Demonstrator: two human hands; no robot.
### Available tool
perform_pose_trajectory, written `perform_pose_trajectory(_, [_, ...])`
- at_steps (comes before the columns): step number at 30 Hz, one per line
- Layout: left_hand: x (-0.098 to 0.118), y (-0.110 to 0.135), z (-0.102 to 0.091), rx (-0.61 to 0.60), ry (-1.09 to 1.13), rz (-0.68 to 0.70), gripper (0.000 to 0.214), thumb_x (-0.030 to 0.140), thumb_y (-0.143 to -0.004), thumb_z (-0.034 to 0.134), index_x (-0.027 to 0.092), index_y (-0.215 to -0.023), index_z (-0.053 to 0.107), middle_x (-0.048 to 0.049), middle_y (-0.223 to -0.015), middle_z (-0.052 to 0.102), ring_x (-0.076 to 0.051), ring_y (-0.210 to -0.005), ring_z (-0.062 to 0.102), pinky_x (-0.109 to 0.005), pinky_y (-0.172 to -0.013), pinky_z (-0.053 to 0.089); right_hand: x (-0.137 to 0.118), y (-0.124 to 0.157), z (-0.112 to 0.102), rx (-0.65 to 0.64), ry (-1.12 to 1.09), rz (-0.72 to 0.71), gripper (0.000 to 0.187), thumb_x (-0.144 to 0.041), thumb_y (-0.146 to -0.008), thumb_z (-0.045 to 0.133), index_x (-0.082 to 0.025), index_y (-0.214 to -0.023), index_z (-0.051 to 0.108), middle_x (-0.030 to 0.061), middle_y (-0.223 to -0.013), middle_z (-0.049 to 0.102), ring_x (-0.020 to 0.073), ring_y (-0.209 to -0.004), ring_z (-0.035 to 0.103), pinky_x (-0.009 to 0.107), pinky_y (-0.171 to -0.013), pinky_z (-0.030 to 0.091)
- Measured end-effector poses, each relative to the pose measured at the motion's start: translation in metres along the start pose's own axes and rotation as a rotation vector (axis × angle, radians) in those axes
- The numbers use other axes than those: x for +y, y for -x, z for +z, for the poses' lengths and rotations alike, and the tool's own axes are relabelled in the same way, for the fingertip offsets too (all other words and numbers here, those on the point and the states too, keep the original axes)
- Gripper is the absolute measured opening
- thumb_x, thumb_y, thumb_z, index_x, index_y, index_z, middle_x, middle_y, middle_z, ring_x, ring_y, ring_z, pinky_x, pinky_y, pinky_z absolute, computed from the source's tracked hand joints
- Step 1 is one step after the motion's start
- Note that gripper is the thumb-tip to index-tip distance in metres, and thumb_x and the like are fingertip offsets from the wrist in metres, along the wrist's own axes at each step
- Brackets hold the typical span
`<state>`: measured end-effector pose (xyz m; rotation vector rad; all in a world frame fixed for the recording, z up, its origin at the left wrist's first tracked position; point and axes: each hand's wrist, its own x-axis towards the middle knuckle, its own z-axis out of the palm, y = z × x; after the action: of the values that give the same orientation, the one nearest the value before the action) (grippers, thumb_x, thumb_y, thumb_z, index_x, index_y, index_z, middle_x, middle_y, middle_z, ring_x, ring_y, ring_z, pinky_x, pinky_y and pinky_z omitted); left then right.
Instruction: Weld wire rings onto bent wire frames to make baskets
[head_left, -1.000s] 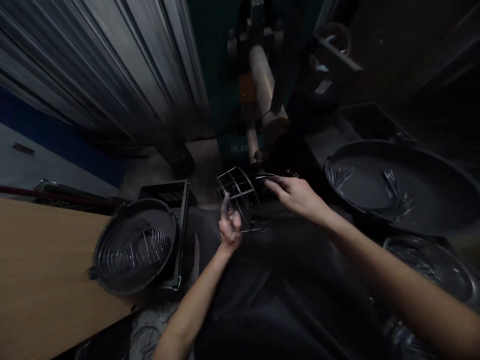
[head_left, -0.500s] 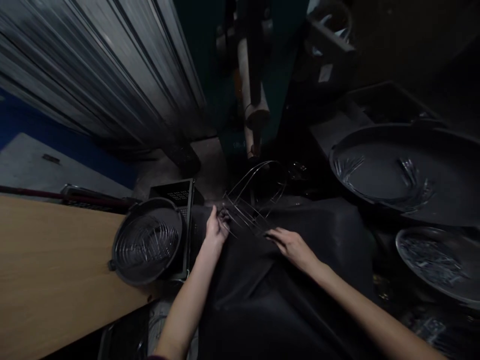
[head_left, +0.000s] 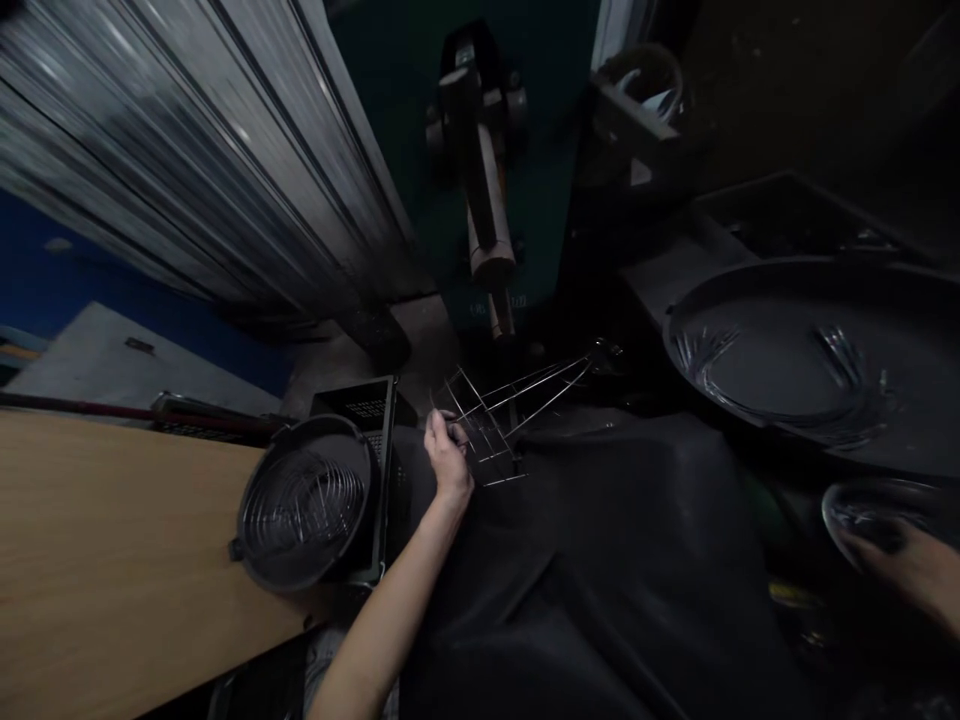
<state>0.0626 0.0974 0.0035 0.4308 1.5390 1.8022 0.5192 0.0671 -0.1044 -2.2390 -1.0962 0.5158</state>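
Observation:
My left hand (head_left: 448,450) is closed round one end of a thin metal wire frame (head_left: 495,410), above dark cloth over my lap (head_left: 600,520). Long wires of the frame run from the hand up to the right, with short cross wires joining them. At the right edge my right hand (head_left: 900,560) reaches over a round metal bowl (head_left: 840,495) of small metal pieces. Motion blurs its fingers, so whether they grip anything does not show.
A machine with a rod-shaped arm (head_left: 491,220) stands ahead. On the left, a black round tub (head_left: 259,540) of wire rings rests by a plastic crate (head_left: 386,450) and a wooden board (head_left: 112,560). At right lies a large dark basin (head_left: 780,370) with bundles of wire.
My right hand has left the wire frame and moved right to the metal bowl. The frame has turned in my left hand, its long wires now pointing right.

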Motion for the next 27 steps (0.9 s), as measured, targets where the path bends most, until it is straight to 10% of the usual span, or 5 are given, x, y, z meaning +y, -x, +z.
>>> perform_pose_trajectory(3, [0.004,-0.001,0.002,-0.013,-0.030,0.048,0.040,0.057,-0.079,0.055,0.018,-0.075,0.048,0.0096,-0.043,0.033,-0.004,-0.035,0.025,-0.015,-0.036,0.017,-0.023,0.004,-0.002,0.029,0.227,-0.229,0.024,-0.040,-0.067,0.061,-0.031,-0.049,0.049,0.0012,-0.044,0.032,0.0175,-0.037,0.027,0.038,-0.046,0.024])
perform_pose_trajectory(9, [-0.003,0.005,0.005,-0.131,-0.122,0.169,0.039,0.057,-0.082,0.052,0.018,-0.075,0.049,0.0079,-0.048,0.034,-0.004,-0.039,0.030,-0.014,-0.038,0.022,-0.188,0.054,0.015,0.016,0.175,-1.102,0.037,-0.035,-0.093,0.042,-0.019,-0.123,0.057,0.0154,-0.107,0.059,0.0281,-0.093,0.056,0.037,-0.073,0.046])
perform_pose_trajectory(13, [0.001,0.007,0.003,-0.161,-0.160,0.217,0.041,0.057,-0.083,0.050,0.018,-0.072,0.048,0.0069,-0.052,0.036,-0.004,-0.041,0.032,-0.014,-0.039,0.024,-0.258,0.070,0.046,-0.136,0.336,-1.420,0.043,-0.033,-0.089,0.055,-0.017,-0.129,0.053,0.0109,-0.115,0.062,0.0243,-0.088,0.052,0.035,-0.074,0.042])
perform_pose_trajectory(22, [0.004,-0.001,0.004,-0.179,-0.219,0.207,0.041,0.056,-0.083,0.051,0.018,-0.069,0.046,0.0078,-0.049,0.033,-0.004,-0.041,0.029,-0.015,-0.041,0.024,-0.254,0.074,0.062,-0.153,0.381,-1.495,0.025,-0.027,-0.093,0.048,-0.018,-0.109,0.066,0.0064,-0.092,0.070,0.0216,-0.086,0.053,0.034,-0.073,0.034])
perform_pose_trajectory(27, [-0.005,-0.013,0.005,-0.175,-0.160,0.111,0.038,0.054,-0.082,0.054,0.018,-0.070,0.046,0.0086,-0.046,0.033,-0.004,-0.039,0.028,-0.015,-0.039,0.021,-0.175,0.048,0.025,-0.141,0.275,-1.092,0.046,-0.039,-0.095,0.039,-0.016,-0.132,0.052,0.0153,-0.116,0.063,0.0281,-0.102,0.055,0.040,-0.080,0.041])
